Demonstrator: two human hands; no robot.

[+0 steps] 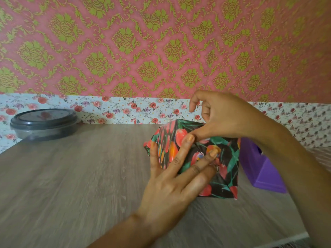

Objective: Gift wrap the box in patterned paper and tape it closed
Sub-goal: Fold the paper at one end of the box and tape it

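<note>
A box [227,169] covered in black paper with red and orange fruit and green leaves stands on the wooden table [80,176], right of centre. My left hand [175,178] lies against its near face with straight fingers pressing the paper flat. My right hand [220,115] is above the box's top edge; its thumb presses down on the paper by my left fingertips, and the other fingers are curled above, holding nothing I can see. No tape is visible on the paper.
A purple plastic object [261,169], maybe a tape dispenser, stands just right of the box, partly behind my right forearm. A round dark lidded container [44,124] sits at the back left against the patterned wall. The table's near edge shows at bottom right.
</note>
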